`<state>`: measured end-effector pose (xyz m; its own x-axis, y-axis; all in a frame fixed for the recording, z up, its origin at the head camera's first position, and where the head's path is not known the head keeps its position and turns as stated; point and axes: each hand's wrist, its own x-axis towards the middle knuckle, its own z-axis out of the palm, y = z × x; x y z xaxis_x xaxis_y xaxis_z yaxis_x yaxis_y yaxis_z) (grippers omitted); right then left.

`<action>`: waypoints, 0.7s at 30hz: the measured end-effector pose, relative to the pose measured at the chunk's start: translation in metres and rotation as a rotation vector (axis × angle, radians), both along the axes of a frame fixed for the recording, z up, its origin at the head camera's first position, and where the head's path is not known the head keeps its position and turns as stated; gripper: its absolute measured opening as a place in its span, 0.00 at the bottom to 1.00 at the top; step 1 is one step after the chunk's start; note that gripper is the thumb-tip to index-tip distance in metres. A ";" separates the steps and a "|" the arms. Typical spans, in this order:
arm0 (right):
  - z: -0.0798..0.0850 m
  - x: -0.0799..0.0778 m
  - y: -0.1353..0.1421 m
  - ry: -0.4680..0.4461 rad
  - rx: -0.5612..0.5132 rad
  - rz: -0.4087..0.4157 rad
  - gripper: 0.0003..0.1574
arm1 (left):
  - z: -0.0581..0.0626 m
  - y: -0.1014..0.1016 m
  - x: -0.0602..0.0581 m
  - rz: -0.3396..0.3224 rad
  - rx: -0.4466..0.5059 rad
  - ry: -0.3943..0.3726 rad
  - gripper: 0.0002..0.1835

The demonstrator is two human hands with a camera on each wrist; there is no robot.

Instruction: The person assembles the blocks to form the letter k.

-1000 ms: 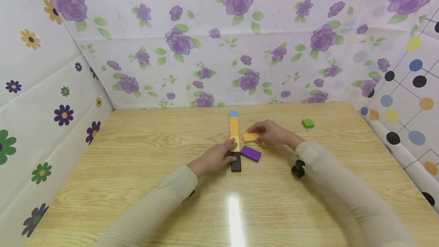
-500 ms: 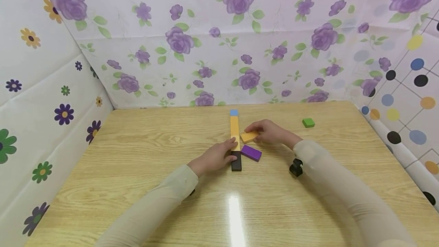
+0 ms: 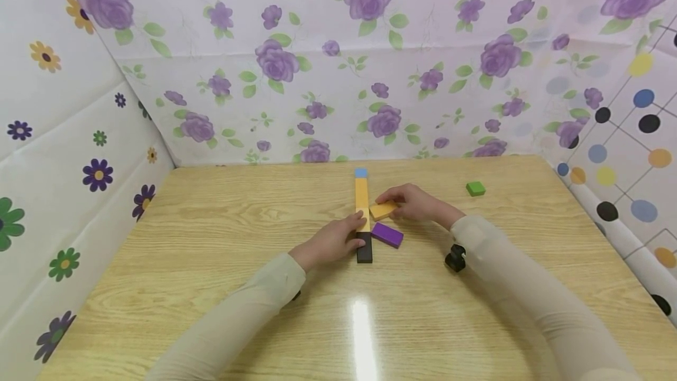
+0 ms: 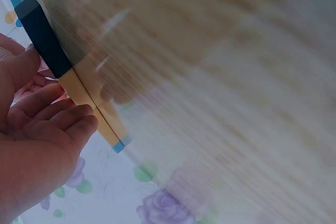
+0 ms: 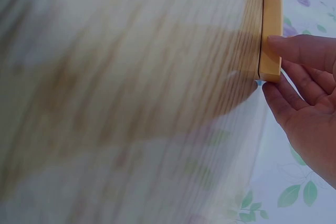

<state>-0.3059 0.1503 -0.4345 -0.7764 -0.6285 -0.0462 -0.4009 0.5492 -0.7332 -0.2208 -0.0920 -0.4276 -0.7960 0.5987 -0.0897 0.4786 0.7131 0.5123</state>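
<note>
A straight row of blocks runs away from me on the table: a black block [image 3: 364, 253] nearest, then a pale yellow block [image 3: 365, 228], an orange block [image 3: 361, 191] and a small blue block [image 3: 361, 173]. My left hand [image 3: 329, 244] rests against the row's left side, thumb at the black block [image 4: 44, 38] and fingertips on the pale yellow one. Right of the row, my right hand [image 3: 416, 203] pinches a second orange block [image 5: 272, 19] between thumb and fingers. Its far end lies close to the row. Just nearer me lies a tilted purple block [image 3: 387, 235].
A small green block [image 3: 475, 188] lies far right on the wooden table [image 3: 211, 210]. Flowered sheets stand behind and on the left; a dotted sheet [image 3: 608, 163] stands on the right. A black wrist camera [image 3: 455, 258] hangs beneath my right sleeve.
My right hand has shifted slightly left with the orange block, bringing it closer to the row and turning it a little. The left hand has stayed in place.
</note>
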 end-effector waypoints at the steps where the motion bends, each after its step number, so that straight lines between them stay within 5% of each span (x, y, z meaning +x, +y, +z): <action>1: 0.000 0.000 0.000 -0.001 0.002 0.001 0.26 | 0.000 0.000 0.000 -0.001 -0.001 0.001 0.29; 21: -0.003 -0.001 0.002 -0.002 0.008 0.005 0.26 | -0.002 0.000 -0.002 -0.003 0.000 0.004 0.30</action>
<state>-0.3071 0.1519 -0.4373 -0.7731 -0.6321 -0.0527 -0.4022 0.5529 -0.7298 -0.2228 -0.0924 -0.4300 -0.7946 0.6010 -0.0861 0.4828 0.7115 0.5105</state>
